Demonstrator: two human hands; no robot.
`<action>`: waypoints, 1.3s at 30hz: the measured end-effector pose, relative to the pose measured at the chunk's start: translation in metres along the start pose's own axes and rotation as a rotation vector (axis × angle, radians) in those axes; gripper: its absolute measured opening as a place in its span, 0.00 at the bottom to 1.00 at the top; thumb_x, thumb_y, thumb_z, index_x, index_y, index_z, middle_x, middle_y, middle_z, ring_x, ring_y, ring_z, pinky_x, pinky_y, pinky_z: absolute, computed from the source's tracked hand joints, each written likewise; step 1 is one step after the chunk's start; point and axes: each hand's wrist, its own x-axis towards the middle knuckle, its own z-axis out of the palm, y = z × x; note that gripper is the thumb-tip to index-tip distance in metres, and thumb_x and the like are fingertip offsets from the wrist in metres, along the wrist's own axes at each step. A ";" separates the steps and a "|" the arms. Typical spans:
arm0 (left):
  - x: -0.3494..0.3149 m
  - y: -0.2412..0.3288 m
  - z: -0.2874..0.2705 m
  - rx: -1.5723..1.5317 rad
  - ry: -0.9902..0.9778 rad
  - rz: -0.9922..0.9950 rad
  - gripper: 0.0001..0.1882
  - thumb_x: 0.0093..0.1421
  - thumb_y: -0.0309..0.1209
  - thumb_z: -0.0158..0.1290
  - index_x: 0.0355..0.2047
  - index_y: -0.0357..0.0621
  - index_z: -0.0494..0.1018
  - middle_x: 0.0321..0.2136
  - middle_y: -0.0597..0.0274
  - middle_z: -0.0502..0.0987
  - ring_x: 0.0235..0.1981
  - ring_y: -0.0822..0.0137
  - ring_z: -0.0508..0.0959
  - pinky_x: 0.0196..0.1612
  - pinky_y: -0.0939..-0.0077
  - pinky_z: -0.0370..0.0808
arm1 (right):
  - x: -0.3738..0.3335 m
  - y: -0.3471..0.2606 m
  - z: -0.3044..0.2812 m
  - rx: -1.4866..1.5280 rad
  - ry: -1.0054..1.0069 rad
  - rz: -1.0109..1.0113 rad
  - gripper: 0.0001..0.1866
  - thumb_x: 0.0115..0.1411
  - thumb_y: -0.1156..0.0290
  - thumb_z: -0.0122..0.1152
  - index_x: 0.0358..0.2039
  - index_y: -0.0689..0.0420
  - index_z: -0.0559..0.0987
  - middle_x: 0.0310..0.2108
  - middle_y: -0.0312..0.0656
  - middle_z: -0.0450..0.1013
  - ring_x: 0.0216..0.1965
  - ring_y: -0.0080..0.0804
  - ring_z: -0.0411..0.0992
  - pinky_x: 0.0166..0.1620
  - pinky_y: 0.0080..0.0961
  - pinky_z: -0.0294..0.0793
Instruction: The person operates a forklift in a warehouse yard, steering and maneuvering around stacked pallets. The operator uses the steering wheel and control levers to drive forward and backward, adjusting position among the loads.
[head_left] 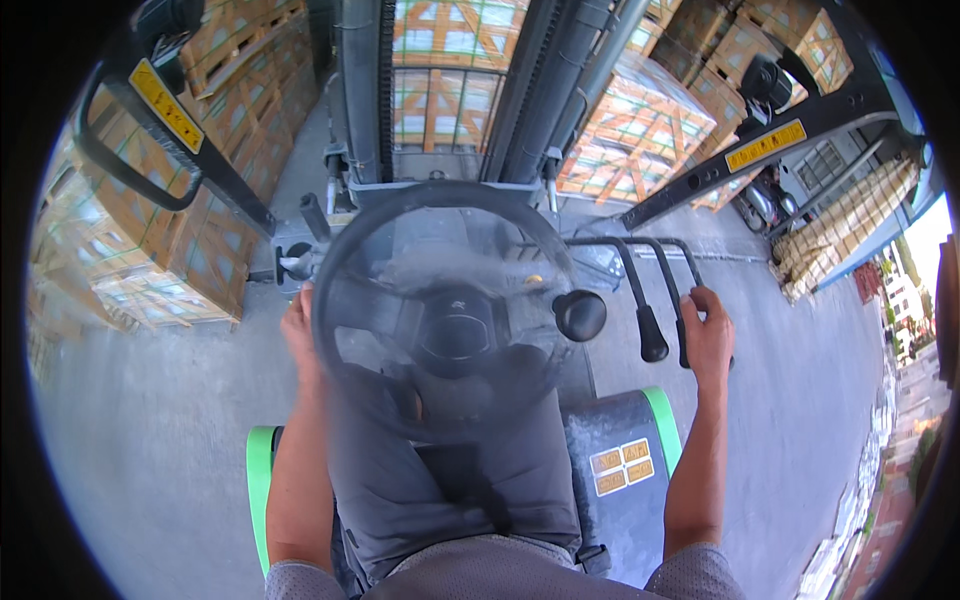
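Observation:
I sit at the controls of a forklift, with its black steering wheel (440, 195) before me. The wheel looks smeared, and a round black spinner knob (580, 315) stands on its right side. My left hand (301, 328) is closed at the left of the rim, its fingers partly hidden. To the right, three bent black levers come back from the front. My right hand (708, 328) closes around the grip of the outermost control lever (693, 265), close beside the middle lever's grip (684, 345). The inner lever's grip (652, 338) is free of my hand.
Past the wheel rises the dark mast (362, 90). Wooden crates stand ahead (445, 105), at the left (190, 250) and at the right (640, 125). A black frame post (690, 185) slants up at the right. A beige cover (845, 230) hangs farther right, above the grey floor (800, 400).

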 end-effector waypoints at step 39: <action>0.000 0.010 0.001 0.116 0.004 -0.116 0.28 0.72 0.46 0.45 0.32 0.29 0.78 0.21 0.41 0.76 0.23 0.52 0.75 0.34 0.56 0.71 | -0.066 0.035 0.020 0.136 -0.252 0.230 0.23 0.61 0.63 0.61 0.52 0.67 0.79 0.23 0.48 0.80 0.22 0.38 0.79 0.29 0.33 0.76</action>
